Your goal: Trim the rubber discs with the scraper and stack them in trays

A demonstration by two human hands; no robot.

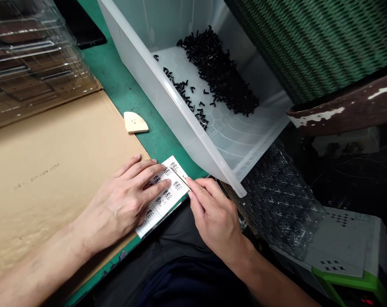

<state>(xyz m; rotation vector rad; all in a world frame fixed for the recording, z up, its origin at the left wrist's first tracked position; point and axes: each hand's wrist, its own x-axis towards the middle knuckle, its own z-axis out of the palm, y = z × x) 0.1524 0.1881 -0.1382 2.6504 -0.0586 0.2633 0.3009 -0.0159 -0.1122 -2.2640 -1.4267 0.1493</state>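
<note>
A white sheet of printed labels (163, 201) lies at the table's front edge, partly on a brown cardboard sheet (68, 153). My left hand (129, 196) rests on the label sheet with its fingers stretched out, covering part of the print. In my right hand (214, 209), thumb and fingers are pinched on a thin, straight, blade-like tool (180, 175). Its far end lies across the upper part of the sheet, close to my left fingertips. The fingers hide the tool's near end, and its exact kind cannot be made out.
A translucent plastic bin (177, 102) holds a heap of small black bent parts (222, 72). Clear plastic trays (36, 64) are stacked at left, near a wooden wedge (135, 123) on the green tabletop (116, 83). A white-and-green device (343, 243) stands lower right.
</note>
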